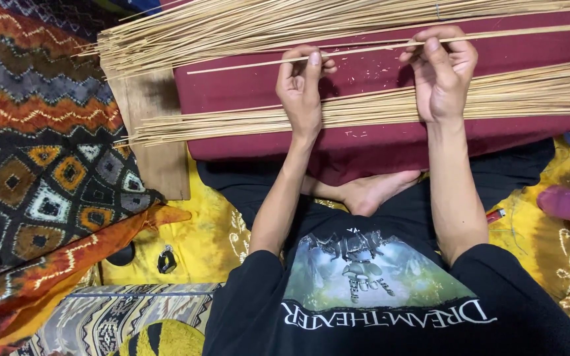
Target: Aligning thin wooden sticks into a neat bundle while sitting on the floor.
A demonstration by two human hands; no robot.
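A single thin stick (364,49) is held level between both hands, above a maroon cloth (377,142). The left hand (301,89) is closed on the stick, thumb and fingertips pinched around it left of its middle. The right hand (442,72) is closed on it further right, fingers curled over it and thumb beneath. The stick's left end is seen projecting well past the left hand. A near bundle of sticks (232,124) is laid across the cloth, passing under both wrists. A far bundle (245,26) is spread beyond the hands. A wooden board (156,132) is partly covered by the cloth at left. Patterned fabric (41,145) is draped at far left.
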